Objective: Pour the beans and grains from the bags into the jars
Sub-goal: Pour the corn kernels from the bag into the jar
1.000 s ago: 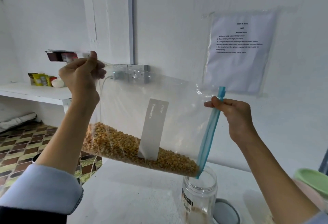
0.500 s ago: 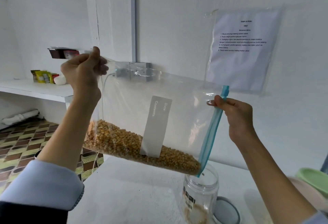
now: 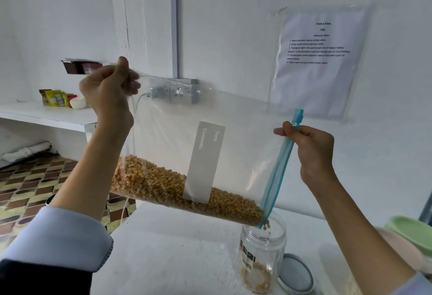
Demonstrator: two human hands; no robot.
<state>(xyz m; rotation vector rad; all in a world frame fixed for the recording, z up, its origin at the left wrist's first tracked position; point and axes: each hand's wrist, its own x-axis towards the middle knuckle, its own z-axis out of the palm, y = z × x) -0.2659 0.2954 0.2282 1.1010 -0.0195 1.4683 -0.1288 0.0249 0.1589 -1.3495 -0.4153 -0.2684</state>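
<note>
Corn kernels (image 3: 187, 184) are sliding down a clear zip bag (image 3: 210, 131) toward its lower corner, where a few are dropping into an open glass jar (image 3: 263, 255) standing on the white worktop (image 3: 175, 259).

Seen from the head camera, the left hand (image 3: 107, 93) is pinching the bag's closed bottom corner and lifting it high, while the right hand (image 3: 308, 149) is gripping the blue zip strip (image 3: 278, 170) near its upper end, fingers curled round it, steering the mouth over the jar. A thin layer of kernels is lying at the jar's bottom; most of the load is sitting in the bag. The jar's lid (image 3: 295, 276) is lying just beside it on the worktop, and a green lid (image 3: 411, 231) is showing at the right edge. A printed sheet (image 3: 318, 61) is hanging on the wall behind.

The bag looks thin, limp and slippery, its weight hanging in the sagging lower edge, so a firm pinch at the corners and along the stiffer zip strip seems the safest hold. The kernels look hard and free-running and could surge and overshoot the narrow mouth. The jar looks light and easily tipped by a nudge.
</note>
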